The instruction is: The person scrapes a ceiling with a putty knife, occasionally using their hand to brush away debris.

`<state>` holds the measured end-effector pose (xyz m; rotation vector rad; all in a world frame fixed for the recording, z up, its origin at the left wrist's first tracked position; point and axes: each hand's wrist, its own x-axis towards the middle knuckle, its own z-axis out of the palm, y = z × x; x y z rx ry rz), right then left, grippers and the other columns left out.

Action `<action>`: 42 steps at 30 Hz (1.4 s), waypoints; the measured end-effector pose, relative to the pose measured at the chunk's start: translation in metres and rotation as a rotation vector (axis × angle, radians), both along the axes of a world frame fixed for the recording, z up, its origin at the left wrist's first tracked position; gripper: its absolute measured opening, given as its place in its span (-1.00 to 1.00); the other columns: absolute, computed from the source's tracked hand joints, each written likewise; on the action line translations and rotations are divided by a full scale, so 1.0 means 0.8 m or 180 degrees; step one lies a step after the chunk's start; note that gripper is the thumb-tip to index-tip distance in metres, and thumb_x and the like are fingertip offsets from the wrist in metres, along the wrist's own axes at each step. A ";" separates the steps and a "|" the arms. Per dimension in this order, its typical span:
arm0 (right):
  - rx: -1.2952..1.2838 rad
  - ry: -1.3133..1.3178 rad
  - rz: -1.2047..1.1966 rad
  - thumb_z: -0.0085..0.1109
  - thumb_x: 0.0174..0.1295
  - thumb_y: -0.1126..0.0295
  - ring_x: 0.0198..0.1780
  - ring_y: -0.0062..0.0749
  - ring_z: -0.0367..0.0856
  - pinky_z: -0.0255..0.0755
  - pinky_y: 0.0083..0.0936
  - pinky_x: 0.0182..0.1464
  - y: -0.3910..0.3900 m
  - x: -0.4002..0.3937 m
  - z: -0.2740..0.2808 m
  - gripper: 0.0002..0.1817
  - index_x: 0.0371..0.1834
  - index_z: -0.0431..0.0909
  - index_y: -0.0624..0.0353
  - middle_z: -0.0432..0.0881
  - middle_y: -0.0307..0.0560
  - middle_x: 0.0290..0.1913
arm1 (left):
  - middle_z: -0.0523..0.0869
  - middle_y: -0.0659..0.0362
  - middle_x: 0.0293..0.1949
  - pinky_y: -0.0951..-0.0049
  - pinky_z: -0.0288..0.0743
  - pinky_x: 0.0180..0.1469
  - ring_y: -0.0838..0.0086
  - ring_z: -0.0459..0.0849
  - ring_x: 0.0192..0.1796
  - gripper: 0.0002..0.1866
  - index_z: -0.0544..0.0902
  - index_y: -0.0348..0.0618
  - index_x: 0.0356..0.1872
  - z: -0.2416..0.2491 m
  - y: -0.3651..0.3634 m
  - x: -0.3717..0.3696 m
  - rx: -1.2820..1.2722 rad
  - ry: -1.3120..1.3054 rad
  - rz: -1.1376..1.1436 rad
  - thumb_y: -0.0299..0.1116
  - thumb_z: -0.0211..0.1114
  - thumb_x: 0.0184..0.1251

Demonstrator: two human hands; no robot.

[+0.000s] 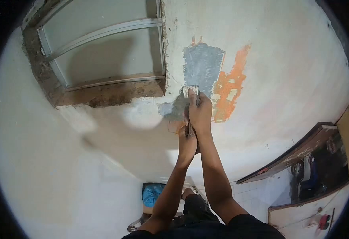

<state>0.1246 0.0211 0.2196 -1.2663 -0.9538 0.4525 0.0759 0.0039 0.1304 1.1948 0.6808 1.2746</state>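
Note:
A scraper (190,91) with a pale, paint-crusted blade lies against the lower edge of a grey patch (202,65) on the wall. My right hand (200,113) is closed on the scraper, one finger stretched along its blade. Just below, my left hand (187,141) is closed round the lower part of the tool; its fingers are partly hidden. To the right of the grey patch is an exposed orange patch (231,91) with pale flecks. A smaller grey patch (165,109) shows left of my hands.
A recessed window (102,34) with a rough brown ledge (114,92) is at the upper left. Blue cloth or plastic (152,194) sits low near my left arm. An open doorway with a parked vehicle (309,175) beyond and a white panel (298,217) are at the lower right.

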 end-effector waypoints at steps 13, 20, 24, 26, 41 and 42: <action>0.0489 -0.0371 -0.0399 -0.02 0.34 0.23 -0.61 -0.47 0.40 0.26 -0.46 -0.54 0.021 0.009 -0.030 -0.65 -0.40 0.49 0.36 0.48 -0.07 -0.63 | 0.64 0.17 -0.32 0.48 0.45 -0.26 0.56 0.55 -0.33 -0.61 0.54 -0.32 -0.22 -0.035 0.015 0.007 0.0404 0.0063 0.0213 -0.18 -0.12 0.50; 0.0332 -0.0156 -0.0281 -0.02 0.33 0.23 -0.59 -0.35 0.40 0.30 -0.38 -0.46 0.023 0.006 -0.017 -0.62 -0.46 0.46 0.38 0.47 0.03 -0.64 | 0.63 0.18 -0.37 0.46 0.45 -0.26 0.53 0.54 -0.34 -0.59 0.54 -0.35 -0.22 -0.024 0.021 0.008 0.0398 0.0186 0.0191 -0.15 -0.11 0.49; 0.0813 -0.1066 -0.0723 -0.03 0.31 0.26 -0.59 -0.16 0.40 0.31 -0.31 -0.44 0.034 0.006 0.039 -0.64 -0.47 0.45 0.39 0.47 0.18 -0.62 | 0.63 0.16 -0.39 0.44 0.43 -0.28 0.52 0.53 -0.34 -0.56 0.53 -0.39 -0.22 0.065 0.022 -0.012 0.0276 0.0681 0.0058 -0.12 -0.06 0.47; 0.0459 -0.0970 -0.0687 -0.03 0.30 0.28 -0.57 -0.02 0.41 0.32 -0.28 -0.41 0.029 0.002 0.055 -0.65 -0.48 0.45 0.40 0.47 0.26 -0.59 | 0.64 0.14 -0.38 0.40 0.43 -0.28 0.51 0.54 -0.32 -0.55 0.53 -0.42 -0.21 0.063 0.028 -0.003 0.0164 0.0123 -0.0061 -0.11 -0.05 0.45; 0.0453 -0.0648 -0.0553 0.00 0.28 0.26 -0.43 0.15 0.55 0.38 -0.21 -0.33 0.028 0.006 0.028 -0.64 -0.45 0.49 0.42 0.54 0.32 -0.51 | 0.60 0.13 -0.18 0.37 0.42 -0.13 0.48 0.52 -0.19 -0.54 0.48 -0.40 0.01 0.056 0.006 0.009 0.0318 -0.0299 0.0221 -0.11 -0.03 0.45; 0.0447 -0.0655 -0.0541 0.00 0.28 0.26 -0.43 0.15 0.55 0.38 -0.21 -0.33 0.024 0.004 0.036 -0.64 -0.45 0.49 0.42 0.54 0.32 -0.51 | 0.60 0.13 -0.18 0.37 0.42 -0.13 0.48 0.52 -0.19 -0.54 0.48 -0.40 0.01 0.059 0.007 0.006 0.0311 -0.0306 0.0232 -0.11 -0.03 0.45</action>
